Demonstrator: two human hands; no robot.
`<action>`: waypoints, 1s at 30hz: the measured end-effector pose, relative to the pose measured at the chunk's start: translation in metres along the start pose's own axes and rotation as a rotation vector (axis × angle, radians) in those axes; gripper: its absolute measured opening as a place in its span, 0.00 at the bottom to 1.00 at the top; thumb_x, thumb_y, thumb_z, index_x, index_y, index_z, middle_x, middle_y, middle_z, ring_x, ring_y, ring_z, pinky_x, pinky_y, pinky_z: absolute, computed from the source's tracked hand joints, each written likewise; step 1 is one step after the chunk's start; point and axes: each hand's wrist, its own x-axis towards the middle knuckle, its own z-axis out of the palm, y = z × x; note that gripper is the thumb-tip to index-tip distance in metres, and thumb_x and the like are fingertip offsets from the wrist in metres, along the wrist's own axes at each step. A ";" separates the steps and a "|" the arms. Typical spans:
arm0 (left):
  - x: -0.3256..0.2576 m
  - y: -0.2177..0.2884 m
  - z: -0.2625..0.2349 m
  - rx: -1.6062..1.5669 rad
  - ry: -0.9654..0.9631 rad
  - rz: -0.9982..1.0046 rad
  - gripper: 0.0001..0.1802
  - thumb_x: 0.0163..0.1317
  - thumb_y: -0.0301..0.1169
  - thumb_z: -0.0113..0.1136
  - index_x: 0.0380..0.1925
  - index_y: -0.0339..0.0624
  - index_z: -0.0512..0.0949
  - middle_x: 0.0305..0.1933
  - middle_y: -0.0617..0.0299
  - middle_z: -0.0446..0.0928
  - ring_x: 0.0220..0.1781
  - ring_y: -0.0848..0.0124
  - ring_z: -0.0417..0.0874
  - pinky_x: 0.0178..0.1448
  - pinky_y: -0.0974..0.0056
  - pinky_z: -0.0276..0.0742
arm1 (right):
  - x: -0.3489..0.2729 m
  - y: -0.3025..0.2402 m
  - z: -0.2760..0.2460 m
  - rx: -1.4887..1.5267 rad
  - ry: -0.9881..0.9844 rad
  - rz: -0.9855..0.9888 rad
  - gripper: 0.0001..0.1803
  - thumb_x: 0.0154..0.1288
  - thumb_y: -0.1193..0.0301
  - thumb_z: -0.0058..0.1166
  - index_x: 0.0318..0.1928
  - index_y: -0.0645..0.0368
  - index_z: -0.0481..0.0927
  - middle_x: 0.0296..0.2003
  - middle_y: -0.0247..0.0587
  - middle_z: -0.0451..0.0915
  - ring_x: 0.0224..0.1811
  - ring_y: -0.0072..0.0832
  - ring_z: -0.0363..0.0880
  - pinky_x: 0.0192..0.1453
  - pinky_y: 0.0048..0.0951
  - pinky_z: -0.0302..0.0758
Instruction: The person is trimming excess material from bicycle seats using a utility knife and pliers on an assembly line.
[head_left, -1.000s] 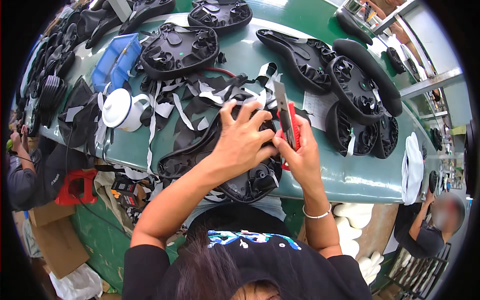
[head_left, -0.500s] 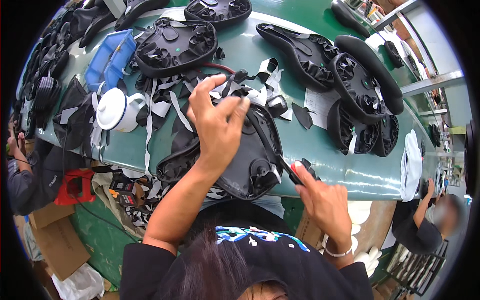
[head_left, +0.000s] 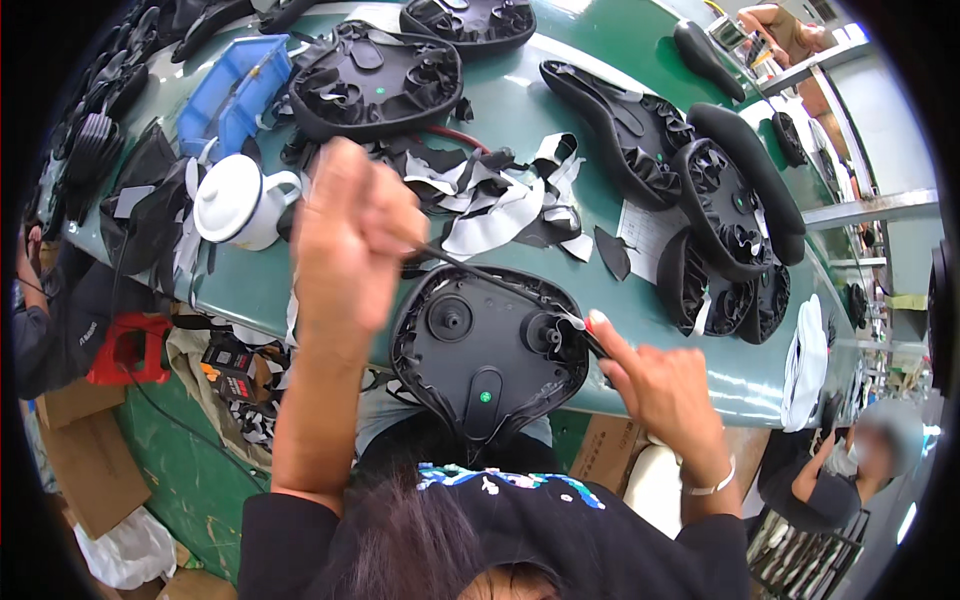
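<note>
Left hand (head_left: 352, 240) fisted, raised, gripping a thin strip (head_left: 480, 270) running to the saddle (head_left: 487, 350). Right hand (head_left: 660, 385) pinches the strip's other end at the saddle's right rim. Saddle lies underside up at bench (head_left: 560, 40) front edge; scraps (head_left: 500, 190), white teapot (head_left: 238, 203) behind.

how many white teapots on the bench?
1. The white teapot stands at the left end of the green bench, beside the blue bin and just left of the raised left hand. Clutter could hide others.

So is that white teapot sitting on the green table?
Yes, the white teapot stands on the green table, just left of the raised left hand.
</note>
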 end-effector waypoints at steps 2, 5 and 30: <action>0.006 0.006 0.009 0.492 -0.034 0.200 0.14 0.71 0.37 0.47 0.25 0.46 0.67 0.18 0.69 0.62 0.19 0.75 0.64 0.28 0.68 0.65 | -0.011 -0.014 -0.002 0.026 -0.025 0.070 0.27 0.63 0.61 0.54 0.64 0.43 0.68 0.15 0.38 0.71 0.15 0.36 0.70 0.22 0.36 0.63; 0.006 -0.013 0.031 1.830 -0.449 0.099 0.16 0.55 0.43 0.64 0.32 0.40 0.78 0.21 0.60 0.70 0.25 0.67 0.68 0.34 0.63 0.68 | -0.005 -0.014 -0.007 0.092 -0.011 0.148 0.27 0.62 0.62 0.54 0.62 0.45 0.70 0.16 0.40 0.74 0.16 0.37 0.71 0.22 0.35 0.62; 0.031 -0.024 -0.024 1.382 -0.391 -0.351 0.24 0.57 0.47 0.63 0.23 0.31 0.78 0.26 0.53 0.77 0.28 0.70 0.75 0.38 0.61 0.71 | -0.012 -0.034 0.045 1.277 0.587 0.603 0.13 0.68 0.71 0.49 0.49 0.63 0.69 0.27 0.35 0.76 0.25 0.19 0.76 0.27 0.22 0.73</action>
